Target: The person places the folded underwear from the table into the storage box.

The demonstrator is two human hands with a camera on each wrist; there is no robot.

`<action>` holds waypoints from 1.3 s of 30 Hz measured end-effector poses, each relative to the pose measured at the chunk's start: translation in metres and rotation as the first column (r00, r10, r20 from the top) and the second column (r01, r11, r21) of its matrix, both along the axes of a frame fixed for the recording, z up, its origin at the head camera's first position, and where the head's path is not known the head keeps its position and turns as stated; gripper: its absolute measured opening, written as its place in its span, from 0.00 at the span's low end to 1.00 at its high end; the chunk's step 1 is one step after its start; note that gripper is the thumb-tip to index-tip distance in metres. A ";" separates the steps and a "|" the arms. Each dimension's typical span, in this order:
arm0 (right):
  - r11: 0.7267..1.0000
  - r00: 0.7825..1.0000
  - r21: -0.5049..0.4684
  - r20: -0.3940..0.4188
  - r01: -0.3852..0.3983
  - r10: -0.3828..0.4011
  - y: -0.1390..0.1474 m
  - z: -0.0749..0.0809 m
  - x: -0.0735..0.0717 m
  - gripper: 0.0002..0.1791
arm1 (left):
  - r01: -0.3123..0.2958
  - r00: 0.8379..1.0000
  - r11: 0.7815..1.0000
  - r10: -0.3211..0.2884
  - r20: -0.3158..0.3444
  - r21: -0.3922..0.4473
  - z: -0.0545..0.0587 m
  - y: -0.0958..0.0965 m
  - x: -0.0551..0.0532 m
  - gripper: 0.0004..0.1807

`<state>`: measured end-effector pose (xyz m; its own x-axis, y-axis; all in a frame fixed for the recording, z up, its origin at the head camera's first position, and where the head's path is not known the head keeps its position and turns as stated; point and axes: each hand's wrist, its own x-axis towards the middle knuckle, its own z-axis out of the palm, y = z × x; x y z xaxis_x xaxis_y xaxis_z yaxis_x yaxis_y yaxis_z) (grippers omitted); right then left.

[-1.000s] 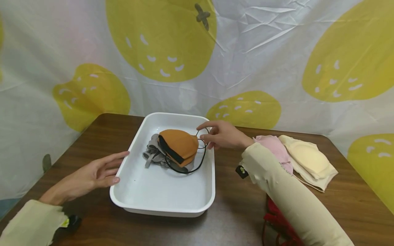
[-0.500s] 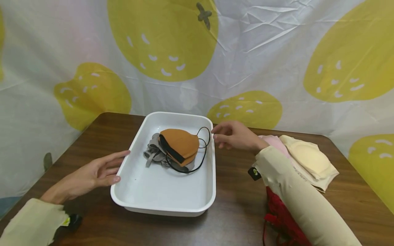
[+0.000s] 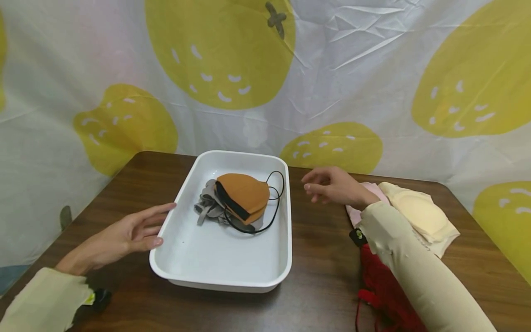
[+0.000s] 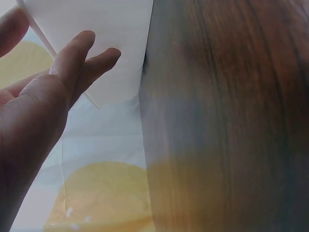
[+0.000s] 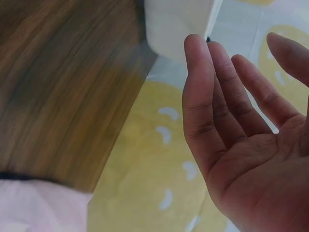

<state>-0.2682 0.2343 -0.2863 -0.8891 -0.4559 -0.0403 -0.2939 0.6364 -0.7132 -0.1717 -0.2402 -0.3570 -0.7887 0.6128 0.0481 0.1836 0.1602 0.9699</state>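
Observation:
In the head view a folded orange bra (image 3: 246, 193) with a black band and thin black straps lies in a white tray (image 3: 215, 263). It rests on a crumpled grey garment (image 3: 209, 203), which it partly covers. My left hand (image 3: 120, 235) touches the tray's left rim with fingertips and thumb, fingers extended. To the right of the tray, my right hand (image 3: 336, 186) hovers over the table with relaxed fingers and holds nothing. The right wrist view shows that hand's bare palm (image 5: 260, 169), with the tray's outer wall (image 5: 176, 24) beyond the fingertips.
At the right, a folded cream bra (image 3: 421, 212) lies beside a pink garment (image 3: 354, 214), partly hidden by my arm. A red garment (image 3: 386, 290) with thin straps lies nearer, half under my sleeve. Behind the wooden table (image 3: 323, 263) hangs a fruit-print curtain (image 3: 249, 124).
My right hand has let go of the orange bra's black straps and moved right, out past the tray's rim. The left hand stays at the left rim.

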 end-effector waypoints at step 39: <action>0.976 0.989 0.161 0.006 0.146 -0.149 0.087 -0.021 -0.005 0.21 | 0.005 1.000 1.000 -0.005 -0.005 -0.001 0.002 -0.001 0.001 0.40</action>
<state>-0.2728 0.3212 -0.3077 -0.9445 -0.3065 -0.1182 -0.1768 0.7776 -0.6034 -0.1709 -0.2413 -0.3554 -0.7855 0.6167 0.0513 0.1889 0.1601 0.9689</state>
